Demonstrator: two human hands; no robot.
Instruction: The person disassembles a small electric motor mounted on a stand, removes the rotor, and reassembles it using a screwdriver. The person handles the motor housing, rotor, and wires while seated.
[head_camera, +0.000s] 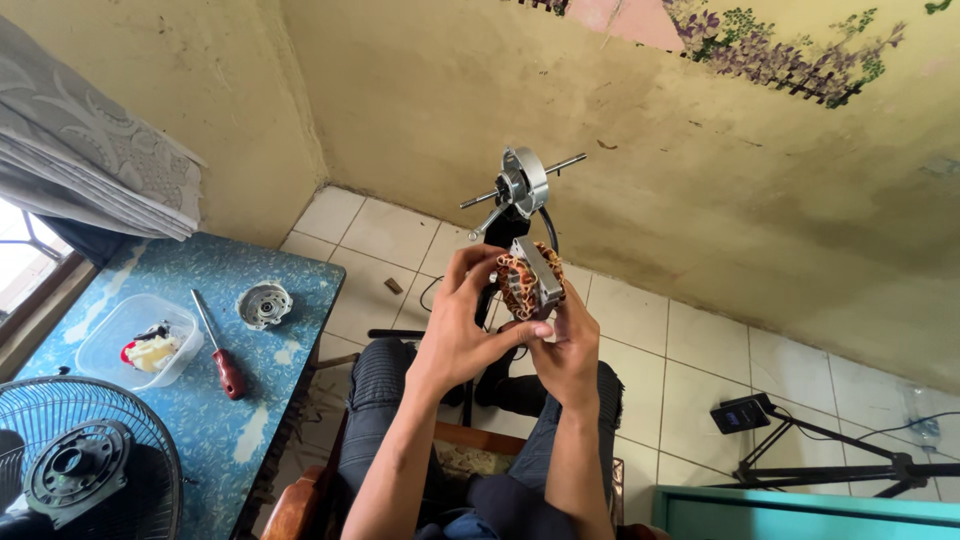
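The motor stator (528, 280), copper windings showing, sits clamped between my left hand (455, 335) and right hand (572, 355), raised before the fan stand's rotor housing (522, 182). I judge I'm mid-inspection; next calls for turning it steadily without dropping

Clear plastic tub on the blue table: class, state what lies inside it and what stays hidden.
Inside the clear plastic tub lie a yellowish piece, a red bit and small dark parts, too small to identify. Anything beneath them is covered.

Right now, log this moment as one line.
left hand: holds motor coil | right hand: holds motor coil | behind: motor housing with shaft | table: screwdriver
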